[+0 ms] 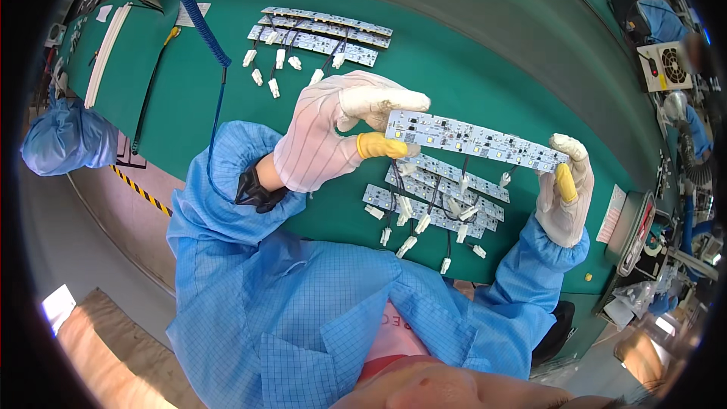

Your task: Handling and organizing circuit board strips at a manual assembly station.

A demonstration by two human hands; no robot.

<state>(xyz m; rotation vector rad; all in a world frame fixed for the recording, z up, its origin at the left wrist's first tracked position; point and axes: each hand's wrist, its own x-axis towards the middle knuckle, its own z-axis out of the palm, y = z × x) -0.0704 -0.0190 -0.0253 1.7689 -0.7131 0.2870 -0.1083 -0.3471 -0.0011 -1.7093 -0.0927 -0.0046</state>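
Note:
A long white LED circuit board [473,140] is held up above the green mat, its component side facing me. My left hand [314,132], in a striped white glove with a yellow fingertip cover, pinches its left end between thumb and finger. At the other end, my gloved right hand [564,201] is also closed on the board. Beneath it lies a group of similar LED boards [435,212] with dark wires and white connectors; the held board hides part of this group. Another group of boards [326,39] lies farther back, connectors toward me.
A blue coiled cord [195,11] runs down to a black wrist strap [257,191] on my left wrist. White strips [107,57] and a black cable [151,87] lie at the left of the green mat [250,98]. A metal tray [634,235] stands at the right edge.

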